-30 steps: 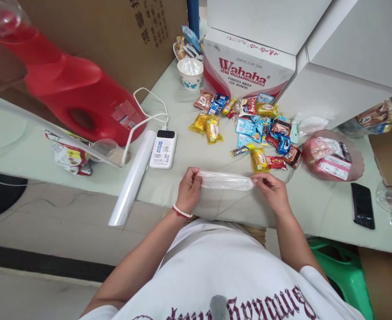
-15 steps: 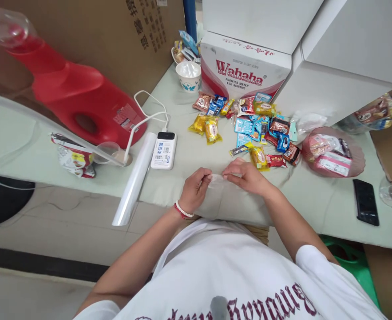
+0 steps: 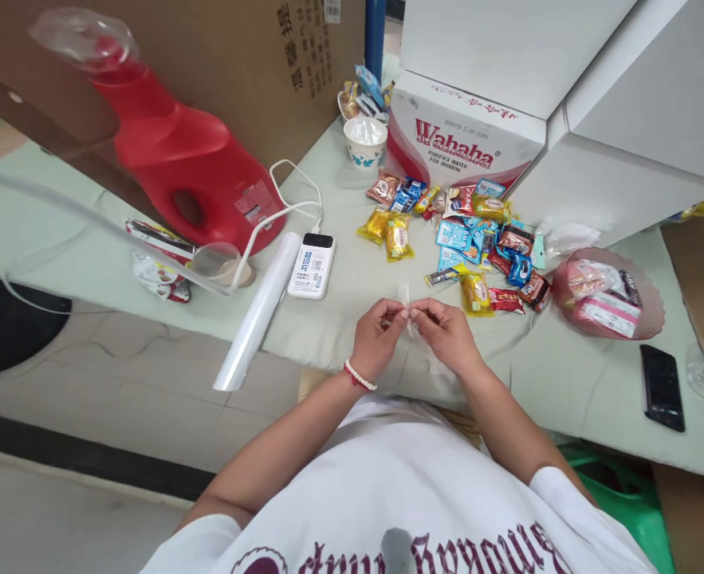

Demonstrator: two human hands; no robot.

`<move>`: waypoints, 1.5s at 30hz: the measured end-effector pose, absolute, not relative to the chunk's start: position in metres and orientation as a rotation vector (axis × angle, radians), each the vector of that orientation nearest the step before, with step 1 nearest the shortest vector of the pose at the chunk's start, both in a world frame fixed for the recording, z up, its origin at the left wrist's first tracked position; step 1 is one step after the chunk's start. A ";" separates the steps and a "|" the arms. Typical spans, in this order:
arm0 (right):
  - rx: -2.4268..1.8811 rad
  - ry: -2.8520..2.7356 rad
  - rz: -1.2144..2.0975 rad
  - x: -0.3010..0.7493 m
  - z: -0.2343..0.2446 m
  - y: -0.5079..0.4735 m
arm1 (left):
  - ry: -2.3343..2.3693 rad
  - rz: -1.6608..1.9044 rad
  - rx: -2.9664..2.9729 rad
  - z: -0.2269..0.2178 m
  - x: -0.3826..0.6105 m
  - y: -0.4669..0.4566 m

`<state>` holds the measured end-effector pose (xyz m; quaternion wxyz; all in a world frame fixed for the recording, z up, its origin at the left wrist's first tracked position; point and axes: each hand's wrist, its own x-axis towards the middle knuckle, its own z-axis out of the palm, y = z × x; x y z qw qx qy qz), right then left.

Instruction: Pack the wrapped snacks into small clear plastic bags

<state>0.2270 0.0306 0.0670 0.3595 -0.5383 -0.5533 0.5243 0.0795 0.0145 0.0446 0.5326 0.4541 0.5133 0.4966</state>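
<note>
The person sits at the near edge of the bench (image 3: 340, 279), both hands brought together in front of the chest. The left hand (image 3: 379, 335), with a bead bracelet (image 3: 359, 375) at the wrist, and the right hand (image 3: 447, 331) meet fingertip to fingertip, each grip pinching the top edge of a thin clear plastic bag (image 3: 414, 335). The bag hangs crumpled between and just below the two hands, over the bench's front edge; how far it is opened I cannot tell.

Just beyond the hands lies a scatter of wrapped snacks (image 3: 456, 239) in yellow, blue and red packets. To their right sits a pink bowl (image 3: 650, 307) with more packets in it, and further right a black phone (image 3: 661, 387) lies flat. Left of the hands, a white power bank (image 3: 312, 265) with a white cable (image 3: 285, 203) rests beside a roll of clear film (image 3: 259, 311). A big red jug (image 3: 190, 171) stands behind them, against cardboard. At the back are a paper cup (image 3: 364, 141) and a Wahaha carton (image 3: 462, 139).
</note>
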 end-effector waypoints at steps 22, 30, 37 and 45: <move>-1.572 -1.269 0.794 0.242 0.037 0.031 | 1.293 1.244 0.597 0.027 0.066 0.029; -1.481 -0.873 0.959 0.240 0.026 0.042 | 1.364 0.994 0.906 0.022 0.091 0.008; -1.488 -1.041 0.791 0.266 0.045 0.055 | 1.084 0.933 0.774 0.029 0.070 0.016; -1.587 -0.984 0.916 0.294 0.044 0.053 | 1.211 0.854 0.933 0.034 0.059 0.015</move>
